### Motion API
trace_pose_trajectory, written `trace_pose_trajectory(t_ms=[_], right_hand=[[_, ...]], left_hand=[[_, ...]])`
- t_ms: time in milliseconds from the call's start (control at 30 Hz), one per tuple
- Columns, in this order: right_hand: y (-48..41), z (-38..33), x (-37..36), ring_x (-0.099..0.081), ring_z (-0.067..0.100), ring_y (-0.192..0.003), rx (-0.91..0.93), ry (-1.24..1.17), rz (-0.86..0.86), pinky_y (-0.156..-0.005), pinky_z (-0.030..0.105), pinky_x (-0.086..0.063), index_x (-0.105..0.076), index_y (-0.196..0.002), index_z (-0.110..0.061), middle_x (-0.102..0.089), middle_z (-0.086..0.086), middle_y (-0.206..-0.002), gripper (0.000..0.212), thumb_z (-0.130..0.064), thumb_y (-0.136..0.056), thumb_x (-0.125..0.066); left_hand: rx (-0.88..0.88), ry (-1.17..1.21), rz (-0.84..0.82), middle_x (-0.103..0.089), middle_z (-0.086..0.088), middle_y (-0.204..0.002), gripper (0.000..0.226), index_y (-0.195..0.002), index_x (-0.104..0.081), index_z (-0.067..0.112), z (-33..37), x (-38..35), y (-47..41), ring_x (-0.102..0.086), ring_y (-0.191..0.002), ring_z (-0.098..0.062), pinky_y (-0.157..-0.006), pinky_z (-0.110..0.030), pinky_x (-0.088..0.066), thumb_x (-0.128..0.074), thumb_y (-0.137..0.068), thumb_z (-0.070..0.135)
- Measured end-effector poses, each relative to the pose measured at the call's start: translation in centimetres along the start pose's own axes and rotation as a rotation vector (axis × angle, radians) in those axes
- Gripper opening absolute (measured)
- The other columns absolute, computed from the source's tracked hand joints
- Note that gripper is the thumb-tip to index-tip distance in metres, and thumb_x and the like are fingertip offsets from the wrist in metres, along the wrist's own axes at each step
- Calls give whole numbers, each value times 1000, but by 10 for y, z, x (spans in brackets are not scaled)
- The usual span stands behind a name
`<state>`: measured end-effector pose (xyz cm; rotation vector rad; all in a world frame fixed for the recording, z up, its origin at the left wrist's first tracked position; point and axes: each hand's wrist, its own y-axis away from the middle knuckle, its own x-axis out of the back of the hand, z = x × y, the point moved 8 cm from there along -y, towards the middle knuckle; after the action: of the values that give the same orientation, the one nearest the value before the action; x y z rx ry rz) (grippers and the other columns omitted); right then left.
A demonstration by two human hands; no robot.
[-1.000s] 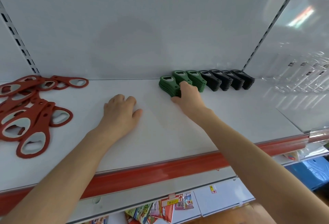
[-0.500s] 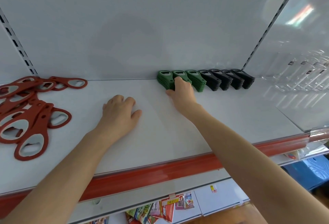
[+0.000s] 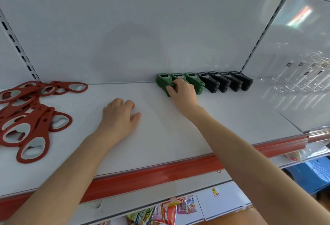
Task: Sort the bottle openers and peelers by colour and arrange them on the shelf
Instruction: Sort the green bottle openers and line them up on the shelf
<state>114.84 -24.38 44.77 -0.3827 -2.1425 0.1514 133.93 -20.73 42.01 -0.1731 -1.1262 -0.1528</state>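
Three stacks of green bottle openers stand in a row against the back wall of the white shelf, with several stacks of black openers right of them. My right hand grips the near ends of the leftmost green stack, fingers curled round them. My left hand rests flat on the shelf, holding nothing. A loose pile of red flat openers lies at the left.
The shelf has a red front edge strip. Clear plastic items stand at the back right. Packaged goods hang below the shelf. A blue bin sits lower right.
My right hand pushed the leftmost green stack back into line beside the other green stacks at the wall. My left hand stayed put.
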Motion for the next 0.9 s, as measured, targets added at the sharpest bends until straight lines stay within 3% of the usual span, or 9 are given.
trace_pose_trajectory(t_ms=[233, 567, 767, 900], right_hand=[[0, 2, -7, -43, 27, -73, -3, 56, -74, -60, 30, -29, -39, -85, -6, -49, 11, -78, 21, -16, -86, -57], [1, 0, -8, -36, 24, -73, -27, 49, -92, -57, 30, -22, -34, -84, -5, -31, -1, -63, 22, -10, -88, -55], [3, -1, -6, -37, 25, -73, -40, 31, -119, -50, 32, -20, -33, -84, -6, -35, 2, -65, 23, -12, -87, -54], [11, -1, 1, -43, 27, -76, -17, 24, -191, -57, 31, -33, -39, -87, -6, -48, 12, -81, 26, -23, -87, -59]], left_hand=[[1, 4, 1, -44, -15, -128, 40, -125, -50, 9, 0, 0, 0, -38, -123, -30, -105, -36, -28, -49, -93, 32], [4, -3, -2, -43, -14, -129, 40, -126, -49, 10, 1, 1, 0, -37, -124, -29, -104, -35, -29, -48, -93, 33], [6, 0, 3, -44, -15, -127, 40, -125, -50, 9, 1, 1, 1, -39, -121, -30, -104, -36, -29, -49, -92, 32], [0, -5, -12, -45, -13, -128, 40, -126, -50, 10, 2, 2, 2, -39, -122, -29, -105, -35, -30, -47, -93, 32]])
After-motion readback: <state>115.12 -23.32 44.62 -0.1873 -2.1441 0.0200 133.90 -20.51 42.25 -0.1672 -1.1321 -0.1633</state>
